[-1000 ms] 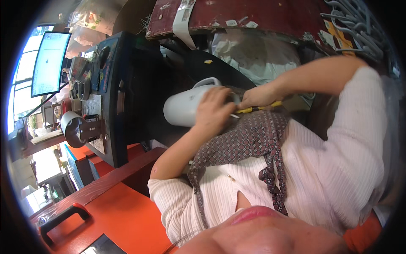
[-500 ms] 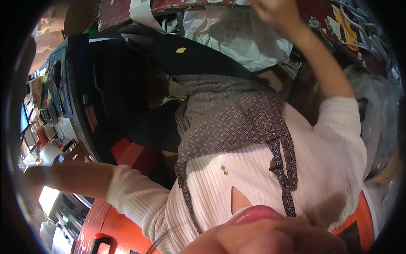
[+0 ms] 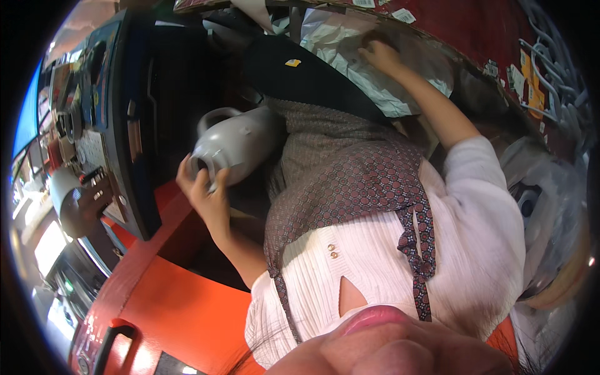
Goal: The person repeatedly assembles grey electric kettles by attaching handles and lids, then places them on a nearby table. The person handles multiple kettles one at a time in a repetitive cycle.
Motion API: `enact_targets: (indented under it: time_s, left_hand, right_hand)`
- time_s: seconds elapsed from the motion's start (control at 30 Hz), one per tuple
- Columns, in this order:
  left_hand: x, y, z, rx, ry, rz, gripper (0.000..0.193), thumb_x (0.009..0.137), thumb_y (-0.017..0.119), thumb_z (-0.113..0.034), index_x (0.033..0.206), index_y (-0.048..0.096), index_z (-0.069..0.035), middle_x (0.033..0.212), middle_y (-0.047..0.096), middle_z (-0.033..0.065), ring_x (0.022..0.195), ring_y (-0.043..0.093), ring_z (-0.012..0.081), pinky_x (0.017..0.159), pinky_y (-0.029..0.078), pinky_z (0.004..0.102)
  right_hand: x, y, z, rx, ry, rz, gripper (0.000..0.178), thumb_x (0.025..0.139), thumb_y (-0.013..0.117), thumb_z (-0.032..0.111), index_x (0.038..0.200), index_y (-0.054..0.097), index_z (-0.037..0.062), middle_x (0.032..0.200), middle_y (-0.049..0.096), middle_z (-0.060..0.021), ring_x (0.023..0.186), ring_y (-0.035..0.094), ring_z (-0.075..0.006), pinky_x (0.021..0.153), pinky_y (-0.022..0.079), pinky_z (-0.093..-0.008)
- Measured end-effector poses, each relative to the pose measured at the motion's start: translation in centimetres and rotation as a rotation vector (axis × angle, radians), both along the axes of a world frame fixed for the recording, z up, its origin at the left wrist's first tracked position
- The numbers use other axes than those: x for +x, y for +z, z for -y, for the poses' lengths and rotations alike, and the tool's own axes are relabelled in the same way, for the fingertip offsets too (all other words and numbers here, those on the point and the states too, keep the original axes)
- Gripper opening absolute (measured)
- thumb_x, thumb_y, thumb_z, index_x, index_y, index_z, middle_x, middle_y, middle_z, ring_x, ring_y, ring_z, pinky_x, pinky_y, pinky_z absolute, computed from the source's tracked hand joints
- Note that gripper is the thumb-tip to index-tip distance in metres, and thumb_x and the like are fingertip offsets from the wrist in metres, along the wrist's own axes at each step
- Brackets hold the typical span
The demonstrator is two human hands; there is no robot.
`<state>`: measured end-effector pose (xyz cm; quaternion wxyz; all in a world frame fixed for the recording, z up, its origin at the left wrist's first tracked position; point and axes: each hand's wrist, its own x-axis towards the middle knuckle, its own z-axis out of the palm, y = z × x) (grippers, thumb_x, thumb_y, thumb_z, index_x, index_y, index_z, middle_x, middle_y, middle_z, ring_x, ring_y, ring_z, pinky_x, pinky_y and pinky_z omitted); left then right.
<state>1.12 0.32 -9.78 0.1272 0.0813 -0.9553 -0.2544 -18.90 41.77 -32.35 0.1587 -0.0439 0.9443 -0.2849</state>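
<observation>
A grey jug [image 3: 240, 142] with a loop handle lies tilted beside my lap on the left. My left hand [image 3: 209, 194] grips it around its open mouth, fingers spread over the rim. Up front, my right hand [image 3: 382, 59] reaches down at a crumpled pale plastic bag [image 3: 409, 78]. Its fingers are bent at the bag; whether they hold any of it, I cannot make out. Something dark and rounded shows just past the fingertips. A patterned apron [image 3: 356, 169] covers my lap.
To the left stands a dark cabinet [image 3: 134, 125] with assorted objects beside it. An orange-red surface [image 3: 194, 300] with a black handle [image 3: 115, 344] lies at lower left. A dark red table [image 3: 450, 28] spans the upper right, with grey hooked pieces [image 3: 565, 100] at its side.
My left hand has come in from the far left and now holds the grey jug, which was not visible before. My right hand has moved down and left, onto the plastic bag.
</observation>
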Motion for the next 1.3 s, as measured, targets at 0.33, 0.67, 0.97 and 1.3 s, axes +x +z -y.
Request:
enact_targets:
  time_s: [0.33, 0.67, 0.97, 1.3]
  left_hand:
    - [-3.9, 2.1, -5.4, 0.402, -0.503, -0.445, 0.057, 0.051, 0.096, -0.029, 0.096, 0.068, -0.006, 0.118, 0.069, 0.0166, 0.115, 0.065, 0.0324, 0.104, 0.046, 0.0455]
    - [-1.6, 3.4, -6.7, 0.439, -0.405, -0.475, 0.147, 0.054, 0.099, -0.030, 0.159, -0.001, -0.008, 0.116, 0.071, 0.0124, 0.114, 0.066, 0.0319, 0.110, 0.044, 0.0449]
    - [-2.0, 2.3, -7.7, 0.260, -0.422, -0.588, 0.138, 0.055, 0.096, -0.038, 0.159, 0.012, -0.006, 0.111, 0.072, 0.0066, 0.107, 0.069, 0.0285, 0.096, 0.052, 0.0417]
    - [-2.0, 1.4, -7.7, 0.245, -0.407, -0.596, 0.126, 0.059, 0.093, -0.032, 0.158, 0.019, -0.008, 0.109, 0.073, 0.0059, 0.105, 0.070, 0.0291, 0.096, 0.052, 0.0422]
  right_hand:
    - [6.3, 22.2, 11.3, -0.452, 0.314, 0.278, 0.027, 0.094, 0.065, 0.012, 0.117, 0.068, -0.0002, 0.091, 0.075, -0.0106, 0.081, 0.072, -0.0148, 0.074, 0.056, -0.0291]
    - [10.1, 30.8, 16.0, -0.668, 1.101, -0.664, 0.040, 0.070, 0.067, -0.008, 0.110, 0.067, 0.0003, 0.116, 0.068, -0.0141, 0.087, 0.072, -0.0257, 0.064, 0.057, -0.0321]
    - [9.2, 32.0, 16.5, 0.029, 1.400, -0.723, 0.020, 0.073, 0.073, 0.013, 0.092, 0.069, 0.0082, 0.084, 0.066, -0.0077, 0.071, 0.071, -0.0260, 0.064, 0.057, -0.0406]
    - [9.7, 31.5, 13.9, -0.197, 1.211, -0.267, 0.011, 0.089, 0.060, 0.012, 0.097, 0.065, 0.0072, 0.087, 0.068, -0.0124, 0.093, 0.067, -0.0295, 0.106, 0.036, -0.0493]
